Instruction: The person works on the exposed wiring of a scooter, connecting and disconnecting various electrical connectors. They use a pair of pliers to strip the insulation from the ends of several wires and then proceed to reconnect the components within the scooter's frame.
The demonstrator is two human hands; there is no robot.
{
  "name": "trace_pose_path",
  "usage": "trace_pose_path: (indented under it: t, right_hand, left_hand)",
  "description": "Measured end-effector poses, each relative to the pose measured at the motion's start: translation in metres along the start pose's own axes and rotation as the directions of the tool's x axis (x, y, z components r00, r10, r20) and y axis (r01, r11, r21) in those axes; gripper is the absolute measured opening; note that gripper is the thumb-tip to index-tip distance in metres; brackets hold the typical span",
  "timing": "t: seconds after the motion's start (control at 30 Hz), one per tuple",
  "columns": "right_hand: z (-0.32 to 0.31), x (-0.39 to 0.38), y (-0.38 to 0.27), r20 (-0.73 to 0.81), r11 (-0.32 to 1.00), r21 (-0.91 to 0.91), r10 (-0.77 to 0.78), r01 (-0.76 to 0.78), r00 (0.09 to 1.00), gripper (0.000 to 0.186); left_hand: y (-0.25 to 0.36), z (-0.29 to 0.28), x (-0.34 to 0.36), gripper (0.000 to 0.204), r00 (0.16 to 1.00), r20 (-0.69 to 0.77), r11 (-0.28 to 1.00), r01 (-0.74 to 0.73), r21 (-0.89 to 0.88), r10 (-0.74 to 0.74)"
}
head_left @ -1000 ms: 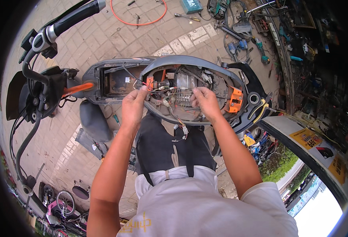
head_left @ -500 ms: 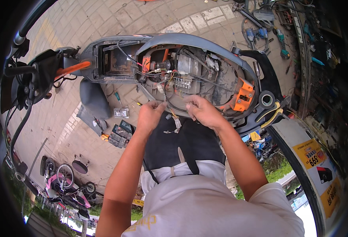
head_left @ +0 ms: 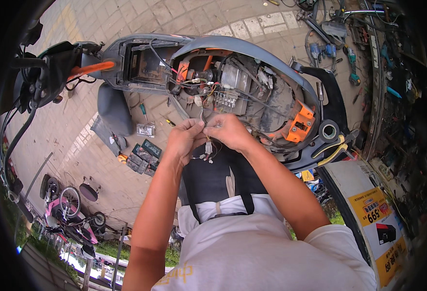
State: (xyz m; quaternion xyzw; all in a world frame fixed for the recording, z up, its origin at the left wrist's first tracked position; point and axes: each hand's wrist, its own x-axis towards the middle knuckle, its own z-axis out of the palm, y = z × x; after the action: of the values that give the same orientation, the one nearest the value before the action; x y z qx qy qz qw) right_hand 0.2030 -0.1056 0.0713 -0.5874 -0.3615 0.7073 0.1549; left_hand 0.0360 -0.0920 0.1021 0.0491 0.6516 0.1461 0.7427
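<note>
My left hand [head_left: 186,137] is closed, thumb and fingers pinching a thin bundle of wires [head_left: 202,116] beside the scooter's open body. My right hand [head_left: 229,132] meets it there, its fingertips pinched on the same wires; the exact strand is too small to make out. Below the fingers dangles a pale plug connector [head_left: 208,148] with smaller ones, over my dark trousers. The wires run up into the open scooter body [head_left: 252,43], where a silver finned box [head_left: 233,77] lies among tangled cables. An orange bracket [head_left: 300,123] sits at its right end.
On the paving at left lie a dark scooter seat [head_left: 114,109], a green screwdriver [head_left: 143,111] and battery blocks [head_left: 148,151]. Yellow-handled cutters [head_left: 334,149] rest at the scooter's right end. Power tools [head_left: 322,52] lie at the upper right. A pink bike [head_left: 68,216] stands lower left.
My right hand has moved left to join my left hand at the wires. The dangling connector has shifted slightly left. The whole view has tilted a little.
</note>
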Motion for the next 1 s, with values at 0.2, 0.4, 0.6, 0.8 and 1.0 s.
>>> trace_pose_path:
  t: [0.2,0.4,0.6,0.8,1.0]
  right_hand:
    - [-0.003,-0.002,-0.017,0.039,0.98,0.123,0.155,-0.159,0.987,0.019]
    - [0.0,-0.006,-0.012,0.03,0.966,0.198,0.164,-0.166,0.986,0.016]
    - [0.016,-0.018,-0.025,-0.07,0.994,0.037,0.104,-0.102,0.992,0.022]
    - [0.027,-0.02,-0.018,-0.138,0.989,-0.146,-0.009,-0.011,0.99,0.022]
    - [0.009,-0.007,-0.02,-0.058,0.997,-0.005,0.076,-0.076,0.995,0.023]
  left_hand:
    - [-0.009,-0.008,-0.002,0.014,1.0,-0.02,0.992,-0.013,-0.126,0.011]
    - [-0.02,-0.018,0.007,0.012,0.981,-0.174,0.994,-0.097,-0.056,0.086]
    - [-0.029,-0.018,0.0,0.014,0.842,-0.242,0.815,-0.33,0.476,0.483]
    - [-0.012,0.004,-0.026,0.018,0.987,-0.108,0.992,-0.115,0.049,0.12]
    - [-0.014,-0.002,-0.024,0.014,0.992,-0.08,0.995,-0.099,0.033,0.101]
